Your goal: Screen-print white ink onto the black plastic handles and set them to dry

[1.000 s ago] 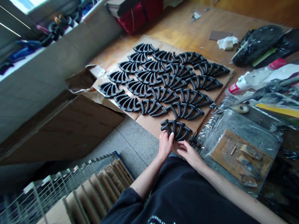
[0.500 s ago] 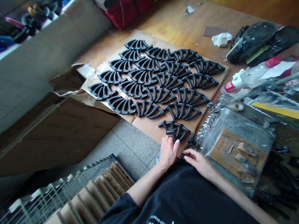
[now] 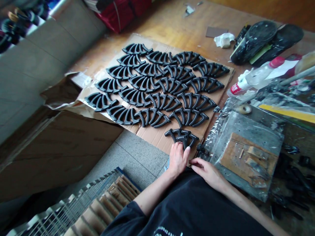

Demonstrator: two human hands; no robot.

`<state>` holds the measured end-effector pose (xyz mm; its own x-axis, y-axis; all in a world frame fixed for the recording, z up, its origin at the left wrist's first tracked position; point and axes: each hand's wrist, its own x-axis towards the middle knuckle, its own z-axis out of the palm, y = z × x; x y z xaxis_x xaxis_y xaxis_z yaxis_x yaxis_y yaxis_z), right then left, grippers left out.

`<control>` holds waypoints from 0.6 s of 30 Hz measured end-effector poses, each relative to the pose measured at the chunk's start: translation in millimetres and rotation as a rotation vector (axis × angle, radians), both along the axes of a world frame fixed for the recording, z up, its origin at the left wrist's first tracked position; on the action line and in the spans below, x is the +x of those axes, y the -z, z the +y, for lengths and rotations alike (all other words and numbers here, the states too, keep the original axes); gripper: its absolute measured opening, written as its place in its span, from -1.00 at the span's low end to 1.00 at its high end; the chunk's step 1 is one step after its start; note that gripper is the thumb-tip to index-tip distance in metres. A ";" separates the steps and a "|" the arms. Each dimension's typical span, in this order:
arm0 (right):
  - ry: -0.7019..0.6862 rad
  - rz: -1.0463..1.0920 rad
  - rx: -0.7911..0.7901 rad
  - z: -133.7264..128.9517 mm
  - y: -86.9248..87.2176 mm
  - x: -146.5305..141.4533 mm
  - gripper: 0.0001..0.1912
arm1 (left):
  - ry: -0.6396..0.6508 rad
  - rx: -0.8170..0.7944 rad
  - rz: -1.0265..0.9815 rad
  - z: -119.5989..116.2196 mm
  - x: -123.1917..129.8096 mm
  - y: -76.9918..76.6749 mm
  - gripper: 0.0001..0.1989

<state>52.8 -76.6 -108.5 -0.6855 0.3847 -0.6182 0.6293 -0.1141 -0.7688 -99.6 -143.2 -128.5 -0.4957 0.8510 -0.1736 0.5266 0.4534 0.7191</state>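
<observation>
Rows of curved black parts lie fanned out and overlapping on a flattened cardboard sheet. Near the sheet's front corner, my left hand has its fingers bent over a black part that lies across a small group of similar parts. To its right, my right hand is at the cardboard's front edge, thumb and forefinger close together. Whatever is between those fingertips is too small to make out.
On the right are a grey board with a brown piece on it, a tape roll, a plastic bottle and black shoe-like items. A wire rack with cardboard dividers stands lower left.
The black part under my left hand has turned and now sits flatter over the small group. The whole view has shifted slightly; my right hand stays in nearly the same place.
</observation>
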 end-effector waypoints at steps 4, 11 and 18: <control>0.018 0.005 0.004 -1.4 -1.8 -3.4 -0.75 | 0.000 -0.038 -0.024 -0.3 -3.0 1.5 -0.78; 0.031 0.023 -0.006 -3.7 1.0 -3.6 -0.76 | -0.018 -0.081 -0.089 -1.3 -5.8 2.6 -0.72; 0.222 0.054 -0.041 -8.7 26.2 -10.2 -0.63 | -0.242 -0.304 -0.097 -18.1 -40.1 14.1 -0.55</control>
<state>42.6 -85.3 -134.7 -0.6195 0.5050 -0.6010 0.5429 -0.2772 -0.7927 -139.7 -161.3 -142.6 -0.6444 0.6143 -0.4554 0.3146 0.7558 0.5743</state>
